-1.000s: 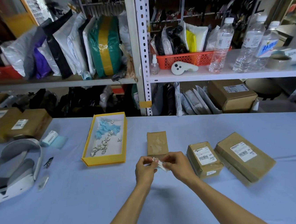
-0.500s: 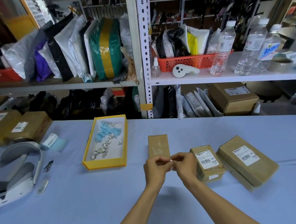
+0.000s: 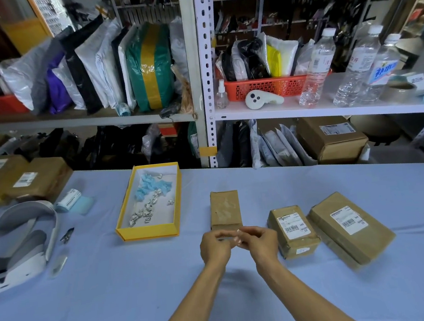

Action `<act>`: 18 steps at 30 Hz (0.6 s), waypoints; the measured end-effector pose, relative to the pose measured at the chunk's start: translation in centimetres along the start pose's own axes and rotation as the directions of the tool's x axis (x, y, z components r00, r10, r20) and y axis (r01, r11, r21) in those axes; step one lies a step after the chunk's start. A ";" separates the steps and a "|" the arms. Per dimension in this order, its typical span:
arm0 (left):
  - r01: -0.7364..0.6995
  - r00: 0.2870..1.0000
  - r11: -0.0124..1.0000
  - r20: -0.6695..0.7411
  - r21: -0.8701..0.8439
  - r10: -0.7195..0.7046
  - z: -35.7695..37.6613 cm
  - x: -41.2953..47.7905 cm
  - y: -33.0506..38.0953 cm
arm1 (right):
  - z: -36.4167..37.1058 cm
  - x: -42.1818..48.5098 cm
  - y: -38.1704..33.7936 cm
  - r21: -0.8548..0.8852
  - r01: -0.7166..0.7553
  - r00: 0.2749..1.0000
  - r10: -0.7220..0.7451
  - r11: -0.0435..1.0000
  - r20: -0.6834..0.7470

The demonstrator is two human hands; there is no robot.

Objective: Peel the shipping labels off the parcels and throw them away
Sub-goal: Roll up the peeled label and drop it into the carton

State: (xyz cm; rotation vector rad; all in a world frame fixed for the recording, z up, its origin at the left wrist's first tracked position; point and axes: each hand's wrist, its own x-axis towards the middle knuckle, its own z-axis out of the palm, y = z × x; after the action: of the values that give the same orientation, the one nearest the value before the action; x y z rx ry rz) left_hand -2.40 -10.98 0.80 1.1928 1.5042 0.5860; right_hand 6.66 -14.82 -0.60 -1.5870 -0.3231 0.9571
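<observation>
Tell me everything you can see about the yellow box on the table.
The yellow box is a shallow open tray, seemingly cardboard, with yellow walls and a white inside. It lies flat on the light blue table, left of the hands and apart from them. Inside are light blue crumpled scraps at the far end and small white crumpled label bits nearer. Nothing else touches it.

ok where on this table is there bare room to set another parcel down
Free: the wide near strip of tablecloth in front of the headset and yellow box, and the far right stretch behind the two labelled parcels. Crowded: the far left corner and around both hands.
</observation>
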 end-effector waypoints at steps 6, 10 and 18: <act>-0.032 0.999 0.998 -0.002 -0.052 0.032 -0.1 -0.6 0.5 | -0.6 -0.3 -0.9 -0.226 0.120 0.993 -0.116 0.967 0.031; -0.061 0.998 0.997 -0.008 -0.056 0.060 -0.1 -0.5 1.0 | -1.2 -0.2 -1.8 -0.406 0.238 0.971 -0.208 0.882 0.116; -0.061 0.998 0.991 -0.035 -0.119 0.057 -0.2 0.0 2.3 | -0.7 -0.1 -3.0 -0.568 0.419 0.908 -0.339 0.708 0.246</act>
State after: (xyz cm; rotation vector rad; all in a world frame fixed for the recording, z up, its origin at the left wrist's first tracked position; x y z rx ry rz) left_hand -1.71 -10.10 2.81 1.1430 1.4431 0.7273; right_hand 8.02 -14.54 2.19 -1.9331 -1.1049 0.6462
